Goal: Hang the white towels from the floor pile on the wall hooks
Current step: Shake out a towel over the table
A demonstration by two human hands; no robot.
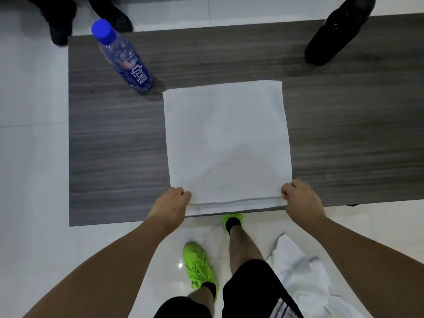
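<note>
A: So, where is the folded white towel (227, 143)?
B: Flat on the grey table (114, 145), its near edge at the table's front.
A: And the hands?
B: The left hand (171, 204) pinches the near left corner; the right hand (300, 196) pinches the near right corner, fingers curled.
A: Anything else?
B: A bottle (125, 58) stands just beyond; more white cloth (305, 276) lies on the floor.

Blue-capped bottle (124, 57) upright on grey table (344, 115); black shoes (337, 31) beyond.

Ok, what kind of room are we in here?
Hard to say: indoors, maybe an office or workroom. Glossy white floor tiles, a grey wood-grain table holding a folded towel and a water bottle.
</note>
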